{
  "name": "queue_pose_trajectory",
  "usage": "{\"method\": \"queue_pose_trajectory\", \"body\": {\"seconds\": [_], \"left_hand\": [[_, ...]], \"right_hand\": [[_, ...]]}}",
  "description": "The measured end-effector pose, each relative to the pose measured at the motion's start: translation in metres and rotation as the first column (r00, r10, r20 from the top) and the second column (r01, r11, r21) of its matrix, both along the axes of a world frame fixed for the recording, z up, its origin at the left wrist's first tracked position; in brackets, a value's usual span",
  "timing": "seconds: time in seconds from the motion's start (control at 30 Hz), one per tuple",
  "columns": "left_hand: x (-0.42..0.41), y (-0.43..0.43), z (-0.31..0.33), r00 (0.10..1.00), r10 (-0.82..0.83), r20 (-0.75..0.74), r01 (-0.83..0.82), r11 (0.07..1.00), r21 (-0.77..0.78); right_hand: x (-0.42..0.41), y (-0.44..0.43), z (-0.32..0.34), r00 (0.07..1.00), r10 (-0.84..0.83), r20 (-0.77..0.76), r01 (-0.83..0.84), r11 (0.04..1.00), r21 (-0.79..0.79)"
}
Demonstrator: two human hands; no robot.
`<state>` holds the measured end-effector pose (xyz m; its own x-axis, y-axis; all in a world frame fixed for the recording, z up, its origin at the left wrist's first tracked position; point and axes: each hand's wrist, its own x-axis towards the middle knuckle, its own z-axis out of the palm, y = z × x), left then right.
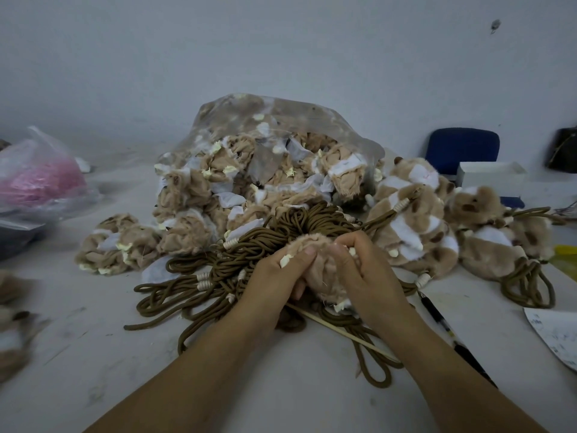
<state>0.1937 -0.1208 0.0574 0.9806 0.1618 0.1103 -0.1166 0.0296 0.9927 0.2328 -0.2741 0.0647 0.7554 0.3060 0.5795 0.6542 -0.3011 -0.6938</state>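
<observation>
Both forearms reach in over the counter (93,354) and meet above the pile of brown cords (249,254). The left hand (274,276) and right hand (367,276) each curl a tight grip round one tan plush skin (318,265) (left thumb pressed on top).

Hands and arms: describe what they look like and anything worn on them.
The left hand and right hand are bare: no gloves, rings or watch show. The left forearm and right forearm are bare too, with no sleeve in view.

Cords (249,260) before bag (265,151); finished toys (415,226) to its right
</observation>
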Motion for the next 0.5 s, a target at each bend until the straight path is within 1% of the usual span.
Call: {"method": "queue_pose_trajectory", "body": {"seconds": [0.07,0.13,0.2,0.23,0.27,0.33,0.43,0.5], "left_hand": [[0.000,0.002,0.002,0.996,-0.085,-0.027,0.079,0.980,-0.181],[0.001,0.003,0.005,0.984,-0.173,-0.034,0.151,0.923,-0.354],[0.001,0.002,0.008,0.972,-0.232,-0.026,0.191,0.855,-0.482],[0.002,0.002,0.008,0.970,-0.244,-0.018,0.203,0.840,-0.503],[0.002,0.002,0.008,0.968,-0.249,-0.010,0.213,0.848,-0.486],[0.002,0.002,0.007,0.970,-0.242,-0.016,0.215,0.889,-0.404],[0.004,0.003,0.005,0.983,-0.162,-0.085,0.124,0.934,-0.336],[0.005,0.003,0.005,0.986,-0.123,-0.113,0.072,0.924,-0.377]], "right_hand": [[-0.001,0.000,-0.001,0.993,-0.005,0.118,0.014,0.997,-0.077],[-0.001,0.001,-0.002,0.979,-0.018,0.203,0.050,0.987,-0.154],[-0.002,0.003,-0.001,0.970,-0.013,0.244,0.064,0.977,-0.204],[-0.003,0.003,-0.001,0.966,-0.002,0.257,0.062,0.972,-0.226],[-0.004,0.004,-0.001,0.962,0.014,0.271,0.055,0.968,-0.246],[-0.006,0.006,0.000,0.954,0.049,0.295,0.038,0.959,-0.281],[-0.011,0.012,0.000,0.949,0.088,0.303,0.008,0.953,-0.304],[-0.013,0.013,0.000,0.954,0.070,0.293,0.021,0.955,-0.296]]}}
